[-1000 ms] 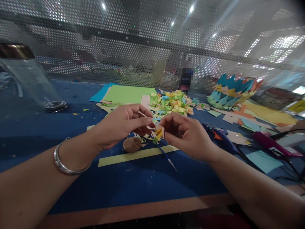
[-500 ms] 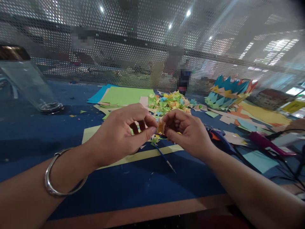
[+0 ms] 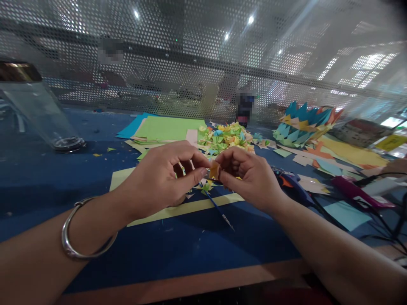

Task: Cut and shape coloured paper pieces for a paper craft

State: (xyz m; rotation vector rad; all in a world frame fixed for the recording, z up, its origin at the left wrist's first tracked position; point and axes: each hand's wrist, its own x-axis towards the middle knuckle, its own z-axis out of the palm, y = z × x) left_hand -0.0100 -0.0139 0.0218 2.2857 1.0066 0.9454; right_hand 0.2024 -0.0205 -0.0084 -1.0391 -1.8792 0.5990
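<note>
Between my two hands is a small folded orange paper piece (image 3: 214, 170). My right hand (image 3: 254, 180) pinches it from the right with thumb and forefinger, the other fingers curled in. My left hand (image 3: 168, 176), a silver bangle at its wrist, grips at its left edge with thumb and index finger; the exact contact is hard to see. Just below the fingers lie a green paper flower (image 3: 207, 187) and a thin blue stick with a pale tip (image 3: 219, 210). A pale yellow paper strip (image 3: 152, 217) passes under my left hand.
Behind my hands are a heap of small paper flowers (image 3: 233, 135) and green paper sheets (image 3: 173, 128). A clear bottle (image 3: 41, 114) stands at left. On the right are blue-handled scissors (image 3: 297, 188), a zigzag paper ring (image 3: 302, 125), a magenta device (image 3: 359, 195) with cables and paper scraps.
My left thumb has shifted slightly left and opened a little from the index finger. The orange paper piece has turned slightly in the fingers. The rest has stayed in place.
</note>
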